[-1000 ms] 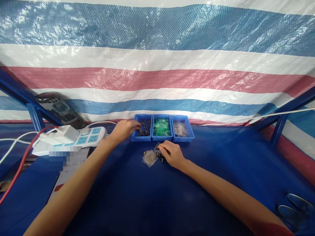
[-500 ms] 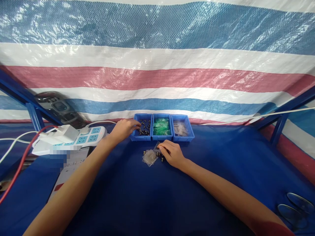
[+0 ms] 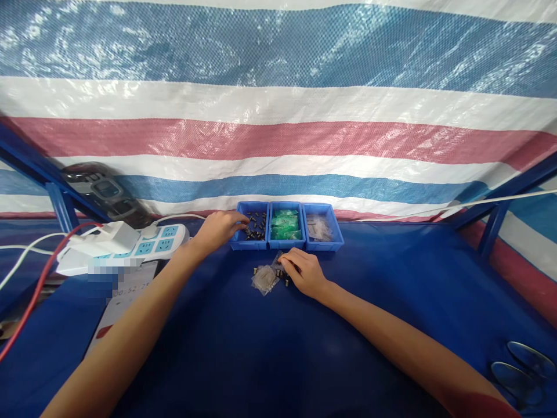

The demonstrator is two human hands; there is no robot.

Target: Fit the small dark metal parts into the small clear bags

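Left hand [image 3: 220, 230] at left bin [image 3: 249, 246], fingers narrow over screws [image 3: 256, 223], hold unclear; right hand [image 3: 308, 273], nearer the bag pile [image 3: 264, 281], pinches small clear bag [image 3: 276, 260] just before middle bin [image 3: 286, 244].

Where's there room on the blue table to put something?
Between the left forearm and the right forearm, and right of the blue bins, beyond that arm. It's crowded in front of the bins, with clear bags and screw-like bits, and at left, by the power strip and phone.
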